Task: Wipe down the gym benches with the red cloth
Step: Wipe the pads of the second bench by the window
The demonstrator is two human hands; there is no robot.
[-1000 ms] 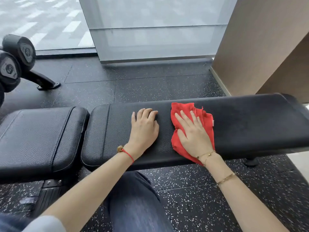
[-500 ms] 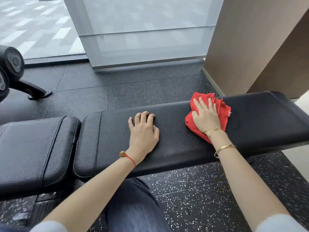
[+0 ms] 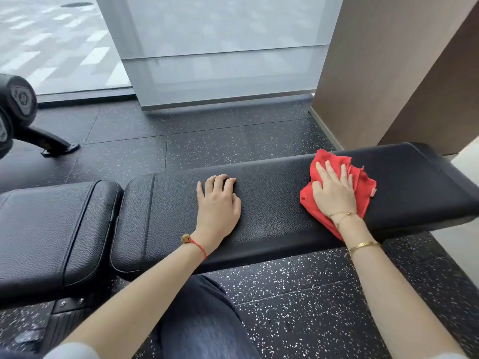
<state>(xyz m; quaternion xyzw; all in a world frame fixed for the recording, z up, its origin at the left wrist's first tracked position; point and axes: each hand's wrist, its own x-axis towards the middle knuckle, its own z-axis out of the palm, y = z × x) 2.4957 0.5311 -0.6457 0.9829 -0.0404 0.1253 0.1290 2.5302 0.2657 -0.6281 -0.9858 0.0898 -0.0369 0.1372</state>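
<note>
While our flat right hand (image 3: 334, 193) presses the red cloth (image 3: 363, 187) down, our empty left hand (image 3: 217, 206) rests on the long pad (image 3: 272, 216); its far end and the small pad (image 3: 46, 229) look left to wipe.

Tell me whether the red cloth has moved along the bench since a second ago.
Yes. The red cloth, under the right hand, has slid right along the long bench pad, away from the resting left hand.

red cloth (image 3: 363, 187) partly hidden, dumbbell (image 3: 15, 99) cropped left
</note>
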